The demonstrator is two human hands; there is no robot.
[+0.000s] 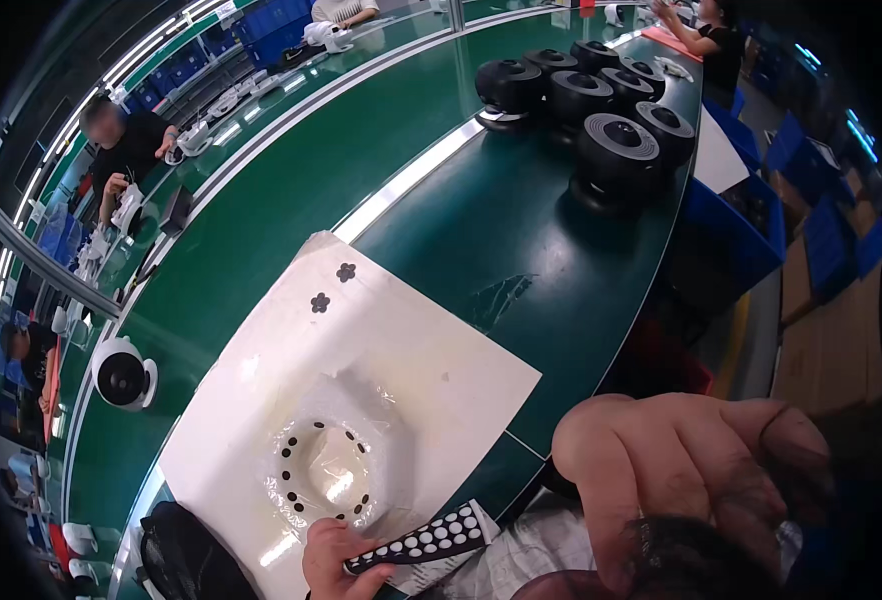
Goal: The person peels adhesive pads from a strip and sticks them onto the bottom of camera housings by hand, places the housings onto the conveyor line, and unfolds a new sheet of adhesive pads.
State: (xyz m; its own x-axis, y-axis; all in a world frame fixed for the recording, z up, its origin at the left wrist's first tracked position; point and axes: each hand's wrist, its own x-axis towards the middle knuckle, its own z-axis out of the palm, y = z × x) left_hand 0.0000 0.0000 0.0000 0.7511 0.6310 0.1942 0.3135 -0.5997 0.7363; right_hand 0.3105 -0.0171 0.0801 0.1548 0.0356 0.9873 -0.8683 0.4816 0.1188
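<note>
My left hand (336, 562), at the bottom centre, pinches a black strip covered with white round dots (426, 540) between thumb and fingers. Just beyond it, a white ring-shaped piece under clear film (386, 425) lies on a white board (461, 372); small black dots sit around its round middle. Close to the camera at lower right is my right hand (691, 465), its fingers curled in. Anything inside those fingers is hidden. Two black flower-shaped pieces (346, 272) rest near the board's far corner.
Several black round units with ringed tops (616, 150) stand on the green table at the far right. A white device with a black front (121, 375) is on the conveyor to the left. Blue bins (731, 235) stand beyond the right edge. Co-workers (126, 150) sit across the line.
</note>
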